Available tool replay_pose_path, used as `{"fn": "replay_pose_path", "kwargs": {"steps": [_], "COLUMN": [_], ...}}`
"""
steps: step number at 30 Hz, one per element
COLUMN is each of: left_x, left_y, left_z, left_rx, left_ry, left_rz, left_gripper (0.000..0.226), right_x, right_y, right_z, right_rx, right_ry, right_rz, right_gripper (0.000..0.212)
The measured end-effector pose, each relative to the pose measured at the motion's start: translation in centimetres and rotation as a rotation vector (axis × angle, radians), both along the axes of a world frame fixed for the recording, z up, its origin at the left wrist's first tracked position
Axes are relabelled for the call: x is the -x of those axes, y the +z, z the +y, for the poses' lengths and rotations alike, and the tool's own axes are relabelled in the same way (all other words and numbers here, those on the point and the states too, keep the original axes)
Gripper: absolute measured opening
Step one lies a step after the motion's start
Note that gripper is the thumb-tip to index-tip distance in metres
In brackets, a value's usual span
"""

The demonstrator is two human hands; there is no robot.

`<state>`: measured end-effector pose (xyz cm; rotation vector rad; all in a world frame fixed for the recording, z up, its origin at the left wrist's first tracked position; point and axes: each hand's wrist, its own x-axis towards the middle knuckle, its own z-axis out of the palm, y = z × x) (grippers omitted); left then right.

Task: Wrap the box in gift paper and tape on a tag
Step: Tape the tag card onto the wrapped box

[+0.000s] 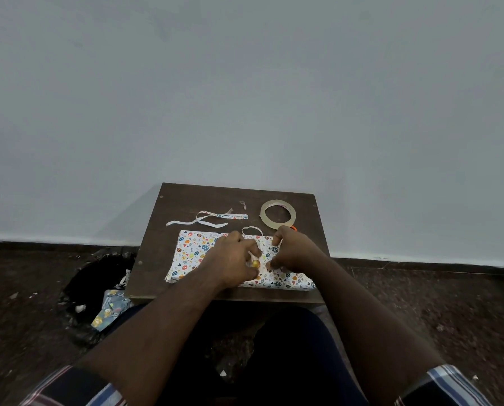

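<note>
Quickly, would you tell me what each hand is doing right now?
Left hand: pinches a small gold piece over the wrapped box.
Right hand: fingers curled; grip unclear.

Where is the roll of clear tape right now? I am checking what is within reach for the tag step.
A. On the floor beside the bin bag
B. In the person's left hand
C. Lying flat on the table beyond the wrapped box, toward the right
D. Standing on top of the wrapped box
C: the tape roll lies flat on the table just beyond the wrapped box, apart from the left hand and right hand.
</note>
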<state>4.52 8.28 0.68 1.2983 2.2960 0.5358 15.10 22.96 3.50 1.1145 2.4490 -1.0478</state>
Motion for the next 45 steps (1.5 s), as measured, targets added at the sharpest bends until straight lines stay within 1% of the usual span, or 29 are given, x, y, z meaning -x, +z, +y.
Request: {"fn": "replay_pose_path", "kwargs": {"steps": [4, 8, 12, 15, 16, 18, 19, 21, 24, 27, 29, 31, 33, 36, 39, 41, 43, 45], "left_x": [0.0, 0.0, 0.5, 1.1, 1.4, 1.9, 2.1, 2.4, 2.7, 3.0, 3.1, 3.1, 3.1, 3.0, 2.8, 2.5, 2.4, 2.0], "left_y": [0.1, 0.1, 0.3, 1.0, 1.1, 1.3, 1.5, 1.4, 1.1, 1.2, 1.4, 1.7, 1.9, 2.7, 3.9, 4.7, 5.3, 5.8], "left_z": [0.0, 0.0, -0.2, -0.2, -0.2, -0.1, -0.1, -0.2, -0.3, -0.5, -0.5, -0.4, -0.3, 0.1, 0.7, 0.8, 0.4, -0.5], "left_rx": [0.006, 0.011, -0.012, -0.022, -0.031, -0.062, -0.087, -0.153, -0.266, -0.34, -0.372, -0.389, -0.419, -0.504, -0.573, -0.596, -0.643, -0.699], "left_ry": [0.016, 0.016, 0.014, 0.016, 0.046, 0.132, 0.175, 0.241, 0.325, 0.403, 0.434, 0.448, 0.473, 0.503, 0.529, 0.546, 0.538, 0.528], "left_rz": [-0.024, -0.041, -0.103, -0.154, -0.193, -0.279, -0.309, -0.345, -0.43, -0.513, -0.552, -0.584, -0.615, -0.674, -0.739, -0.797, -0.889, -0.918], "left_gripper": [0.039, 0.039, 0.03, 0.016, 0.013, 0.014, 0.015, 0.016, 0.014, 0.015, 0.016, 0.016, 0.019, 0.021, 0.033, 0.04, 0.034, 0.034], "right_x": [-0.4, -0.6, -0.8, -0.8, -0.6, 0.2, 0.7, 1.8, 3.4, 4.6, 5.0, 5.2, 5.0, 4.3, 3.2, 2.6, 2.0, 1.6], "right_y": [-0.5, -0.5, -0.8, -0.4, -0.3, -0.4, -0.5, -0.9, -2.0, -2.9, -3.4, -3.5, -2.9, -0.6, 1.4, 2.3, 2.9, 3.3], "right_z": [0.4, 0.3, 0.8, 1.5, 1.8, 2.8, 3.4, 4.3, 5.2, 5.5, 5.6, 5.6, 5.6, 4.3, 1.1, -1.4, -3.5, -4.8], "right_rx": [0.031, 0.038, 0.034, 0.111, 0.059, -0.148, -0.246, -0.362, -0.414, -0.425, -0.428, -0.417, -0.356, -0.186, 0.068, 0.224, 0.338, 0.416], "right_ry": [-0.026, 0.023, -0.019, -0.121, -0.129, -0.124, -0.114, -0.058, 0.037, 0.122, 0.113, 0.057, -0.049, -0.191, -0.315, -0.331, -0.31, -0.281], "right_rz": [0.039, 0.03, 0.068, 0.159, 0.199, 0.264, 0.271, 0.225, 0.119, 0.061, 0.07, 0.137, 0.267, 0.481, 0.678, 0.773, 0.827, 0.834], "right_gripper": [0.045, 0.053, 0.041, 0.03, 0.025, 0.017, 0.017, 0.018, 0.027, 0.033, 0.031, 0.025, 0.02, 0.021, 0.026, 0.027, 0.027, 0.026]}}
